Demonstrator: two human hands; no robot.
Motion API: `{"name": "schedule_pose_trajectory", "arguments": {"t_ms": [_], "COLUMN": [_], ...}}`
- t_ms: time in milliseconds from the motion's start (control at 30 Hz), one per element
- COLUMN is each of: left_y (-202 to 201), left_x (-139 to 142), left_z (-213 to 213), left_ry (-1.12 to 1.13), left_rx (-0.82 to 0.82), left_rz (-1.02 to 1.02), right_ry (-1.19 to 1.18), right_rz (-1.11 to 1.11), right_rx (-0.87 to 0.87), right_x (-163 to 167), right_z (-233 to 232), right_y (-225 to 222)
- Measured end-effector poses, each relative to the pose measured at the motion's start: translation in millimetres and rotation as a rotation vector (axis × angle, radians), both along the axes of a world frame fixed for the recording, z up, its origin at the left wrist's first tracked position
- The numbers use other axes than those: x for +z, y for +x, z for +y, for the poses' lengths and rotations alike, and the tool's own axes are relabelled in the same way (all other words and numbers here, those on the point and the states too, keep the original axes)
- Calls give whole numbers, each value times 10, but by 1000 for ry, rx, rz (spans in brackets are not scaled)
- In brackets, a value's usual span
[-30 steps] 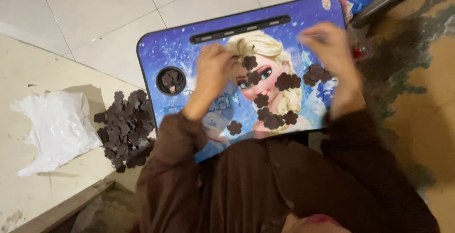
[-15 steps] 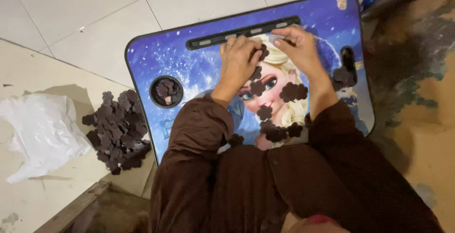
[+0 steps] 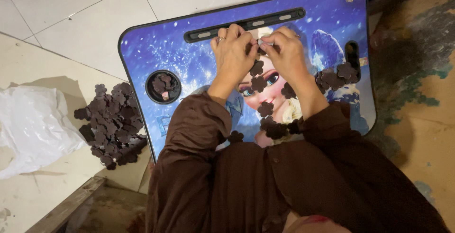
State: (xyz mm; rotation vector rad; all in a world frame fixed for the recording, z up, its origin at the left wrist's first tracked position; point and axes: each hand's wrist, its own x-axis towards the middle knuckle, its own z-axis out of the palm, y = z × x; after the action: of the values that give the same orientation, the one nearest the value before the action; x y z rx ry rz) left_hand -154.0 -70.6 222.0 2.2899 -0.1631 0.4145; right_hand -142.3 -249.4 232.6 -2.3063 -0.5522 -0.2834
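Brown flower cutout [image 3: 258,48] pinched between both hands, left hand [image 3: 233,53] and right hand [image 3: 283,55], upper centre of the tray [image 3: 156,48]; I'd watch the loose cutouts [image 3: 334,75] centre-right, a sleeve could sweep them off.

Even indoor light, soft shadows, mild glare on tray [image 3: 166,48], sharp focus.

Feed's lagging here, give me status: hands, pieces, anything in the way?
Left hand and right hand pinched together on a small dark flower piece. Loose pieces scattered on lap tray. Nothing blocking.
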Motion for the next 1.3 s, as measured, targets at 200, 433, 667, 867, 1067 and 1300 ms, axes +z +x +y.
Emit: {"name": "schedule_pose_trajectory", "arguments": {"t_ms": [200,433,667,867,1067,1300], "left_y": [-5,-94,-75,-163,-127,-106], "left_x": [-29,-18,-41,-38,-106,-160], "left_z": [42,136,143,180,182,180], "left_ry": [13,-10,-8,5,10,28], "left_rx": [-5,-14,-11,-12,-9,-11], "left_rz": [-53,-65,-64,-70,-117,-110], "right_ry": [-31,-91,-53,-45,-104,-87], "right_rz": [-11,-93,-57,2,-27,-57], "right_rx": [19,-34,-30,-66,-20,-2], "right_x": [-25,-26,-35,-36,-53,-89], "right_z": [44,138,192,199,210,196], "right_y": [-198,-96,-226,-238,-342,-192]}}
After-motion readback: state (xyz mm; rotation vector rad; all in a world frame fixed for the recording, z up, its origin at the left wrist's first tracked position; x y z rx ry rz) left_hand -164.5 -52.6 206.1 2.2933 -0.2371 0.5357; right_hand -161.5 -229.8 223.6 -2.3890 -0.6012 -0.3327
